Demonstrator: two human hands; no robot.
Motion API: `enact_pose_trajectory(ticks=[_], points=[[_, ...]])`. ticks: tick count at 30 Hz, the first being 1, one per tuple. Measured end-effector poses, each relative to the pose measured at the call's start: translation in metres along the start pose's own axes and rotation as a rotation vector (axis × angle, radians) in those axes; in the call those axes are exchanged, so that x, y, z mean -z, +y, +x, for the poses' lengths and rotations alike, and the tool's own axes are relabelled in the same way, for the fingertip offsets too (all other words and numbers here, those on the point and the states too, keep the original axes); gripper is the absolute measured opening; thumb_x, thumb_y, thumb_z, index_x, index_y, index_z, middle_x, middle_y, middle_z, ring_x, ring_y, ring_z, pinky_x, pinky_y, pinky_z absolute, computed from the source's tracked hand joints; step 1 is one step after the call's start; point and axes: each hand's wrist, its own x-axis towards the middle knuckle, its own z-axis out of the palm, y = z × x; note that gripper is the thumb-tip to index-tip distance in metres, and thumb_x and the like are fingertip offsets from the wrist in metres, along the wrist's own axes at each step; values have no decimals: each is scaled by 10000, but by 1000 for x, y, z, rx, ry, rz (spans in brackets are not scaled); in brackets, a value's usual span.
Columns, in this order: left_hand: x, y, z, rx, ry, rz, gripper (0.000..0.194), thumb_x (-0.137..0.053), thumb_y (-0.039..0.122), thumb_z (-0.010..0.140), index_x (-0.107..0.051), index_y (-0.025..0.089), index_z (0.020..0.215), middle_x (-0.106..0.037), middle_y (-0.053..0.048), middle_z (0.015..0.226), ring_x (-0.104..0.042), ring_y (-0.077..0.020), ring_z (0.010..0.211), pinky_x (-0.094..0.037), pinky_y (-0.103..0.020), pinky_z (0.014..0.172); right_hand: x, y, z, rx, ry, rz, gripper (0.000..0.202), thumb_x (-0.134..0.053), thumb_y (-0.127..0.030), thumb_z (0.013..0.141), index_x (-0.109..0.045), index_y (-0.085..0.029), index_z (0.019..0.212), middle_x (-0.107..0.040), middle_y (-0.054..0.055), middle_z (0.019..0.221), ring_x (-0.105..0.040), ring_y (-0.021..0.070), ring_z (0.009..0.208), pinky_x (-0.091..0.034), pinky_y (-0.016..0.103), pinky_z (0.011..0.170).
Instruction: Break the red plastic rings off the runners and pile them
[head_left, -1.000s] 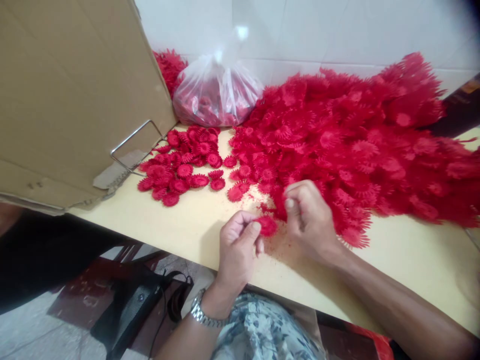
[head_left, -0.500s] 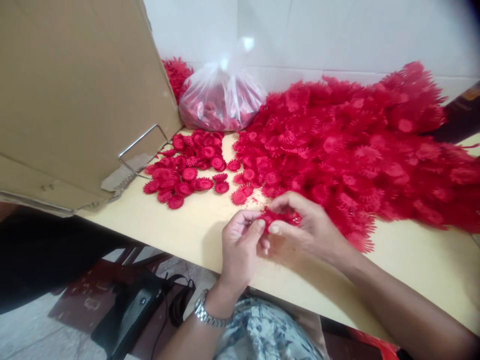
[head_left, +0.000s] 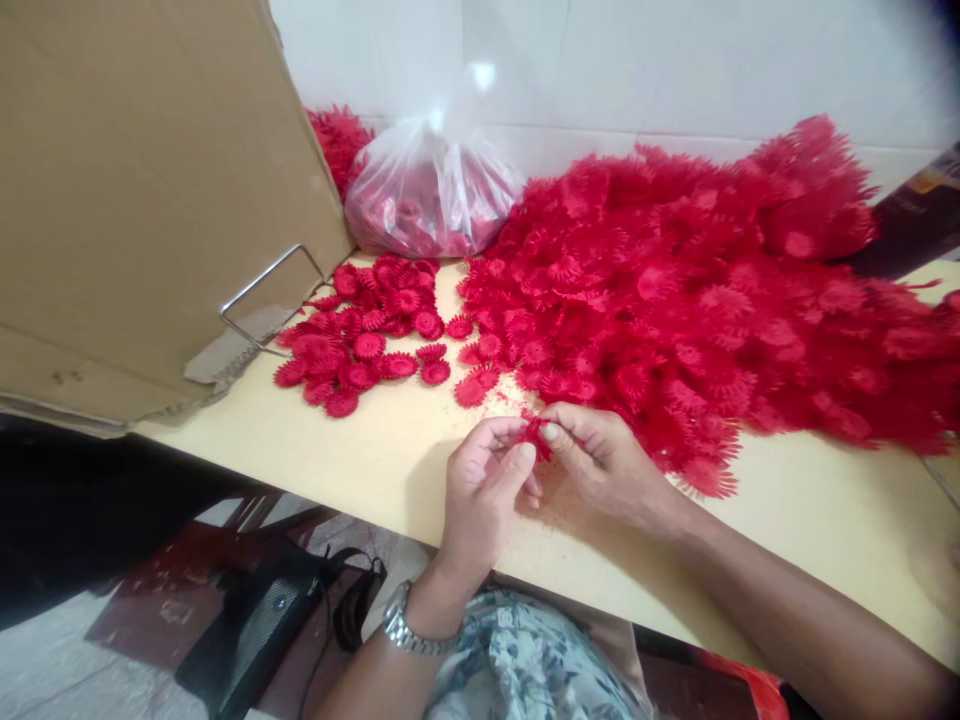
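Between my two hands, just above the front of the table, is a small red piece with a fringed, petal-like edge. My left hand pinches it between thumb and fingers; a metal-band watch is on that wrist. From the other side, the thumb and forefinger of my right hand close on the piece's edge. Fingers cover much of it. Just beyond my hands spreads a large heap of red fringed pieces. Left of that lies a smaller group of round, cupped red pieces.
A tied clear plastic bag of red pieces stands against the wall. The cardboard box at left has a bent metal wire handle beside it. Red crumbs dot the pale tabletop. A black bag sits below the table.
My right thumb and forefinger have come together on the red piece, where they were spread apart before. The view has shifted slightly. My left hand keeps its pinch.
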Motion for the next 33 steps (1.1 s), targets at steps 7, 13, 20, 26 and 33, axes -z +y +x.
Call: enact_pose_trajectory(ticks=[7, 13, 20, 26, 33], points=[[-3, -1, 0, -6, 40, 33, 142, -595, 260, 800, -518, 170, 722, -475, 74, 445, -416, -44, 388, -331, -150, 395, -2, 4, 1, 203, 156, -431, 142, -405, -229, 906, -483, -186, 796, -539, 11, 690, -500, 127, 610, -386, 250, 559], [-6, 1, 0, 76, 20, -175, 126, -593, 244, 786, -497, 178, 739, -526, 62, 523, -449, -51, 391, -345, -162, 388, -5, 6, 1, 367, 250, -337, 13, -486, -209, 880, -481, -198, 883, -545, 37, 808, -533, 151, 748, -445, 281, 658], [-6, 0, -1, 82, 3, -147, 148, -606, 250, 776, -494, 176, 714, -494, 74, 487, -428, -44, 379, -323, -152, 380, -7, 4, 2, 413, 277, -285, 104, -435, -112, 872, -472, -192, 816, -525, 54, 826, -522, 157, 790, -452, 298, 675], [-1, 5, -6, 98, -2, -117, 173, -617, 241, 750, -486, 167, 664, -451, 80, 442, -381, -35, 342, -271, -146, 347, 8, 3, 5, 398, 384, -470, 123, -402, -126, 868, -443, -197, 776, -524, 54, 776, -509, 167, 731, -430, 314, 631], [8, 8, -5, 109, 81, -179, 143, -645, 219, 709, -514, 165, 690, -486, 73, 478, -417, -42, 345, -289, -150, 337, 46, 17, 13, 359, 606, -1195, 89, -502, -123, 798, -565, -187, 794, -639, 84, 881, -536, 231, 769, -350, 372, 636]])
